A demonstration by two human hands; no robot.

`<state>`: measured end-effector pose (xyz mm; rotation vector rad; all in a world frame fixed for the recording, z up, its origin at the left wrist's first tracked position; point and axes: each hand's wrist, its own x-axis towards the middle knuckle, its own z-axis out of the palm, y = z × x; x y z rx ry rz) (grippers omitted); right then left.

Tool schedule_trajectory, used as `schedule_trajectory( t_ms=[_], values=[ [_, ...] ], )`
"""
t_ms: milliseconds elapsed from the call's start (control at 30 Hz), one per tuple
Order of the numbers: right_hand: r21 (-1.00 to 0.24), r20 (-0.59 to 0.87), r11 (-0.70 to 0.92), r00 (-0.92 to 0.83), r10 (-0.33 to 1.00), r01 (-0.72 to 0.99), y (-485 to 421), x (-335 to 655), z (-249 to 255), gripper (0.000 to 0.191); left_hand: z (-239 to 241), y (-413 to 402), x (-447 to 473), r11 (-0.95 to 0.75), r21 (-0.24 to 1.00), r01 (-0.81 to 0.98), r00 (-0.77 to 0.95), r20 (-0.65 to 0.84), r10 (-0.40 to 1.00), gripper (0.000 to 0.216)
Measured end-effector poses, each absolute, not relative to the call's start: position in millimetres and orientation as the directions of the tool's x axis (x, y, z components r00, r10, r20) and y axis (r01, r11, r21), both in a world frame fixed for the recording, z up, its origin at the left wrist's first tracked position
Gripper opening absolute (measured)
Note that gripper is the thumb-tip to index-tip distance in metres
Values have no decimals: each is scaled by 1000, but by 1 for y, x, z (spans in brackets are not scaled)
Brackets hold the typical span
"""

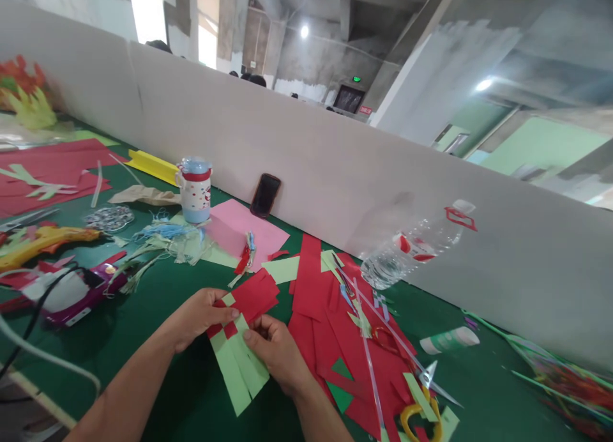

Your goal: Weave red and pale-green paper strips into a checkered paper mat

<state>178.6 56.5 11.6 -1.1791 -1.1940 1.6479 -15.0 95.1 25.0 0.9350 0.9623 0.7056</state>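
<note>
One woven red-and-green paper piece (234, 365) is held over the tabletop (498, 391), towards the near edge: the left hand (204, 317) pinches its left side between thumb and fingers, the right hand (278, 346) its right. A phone (265, 195) leans by the far edge.

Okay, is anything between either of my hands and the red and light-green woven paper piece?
Nothing visible: the bare left hand and bare right hand both pinch the red and light-green woven paper piece directly. The flat red paper strips lie beyond the right hand, not between.
</note>
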Motion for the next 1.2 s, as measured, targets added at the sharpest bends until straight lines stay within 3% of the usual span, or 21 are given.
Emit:
schedule_trajectory(
  t_ms=[200,367,533,767,1000,1200],
  values=[
    [-960,-232,-266,-287,929,-87,57,178,17,38,18,97,-17,384,923,-31,431,-334,838,28],
    [-929,-200,-275,-291,936,-246,57,173,16,43,10,96,-14,331,940,80,487,-327,810,24],
    [-901,-201,-253,-177,963,-353,54,164,27,45,3,94,-7,288,944,162,540,-329,775,29],
    [-949,-242,-242,-28,970,-204,52,171,26,36,8,93,-3,259,941,219,527,-338,780,31],
    [-963,-256,-243,111,960,-114,33,168,20,43,14,76,-10,280,952,121,526,-301,796,29],
    [-964,-265,-254,228,937,-79,19,160,19,46,19,51,-19,336,936,-100,422,-266,867,28]
  ],
)
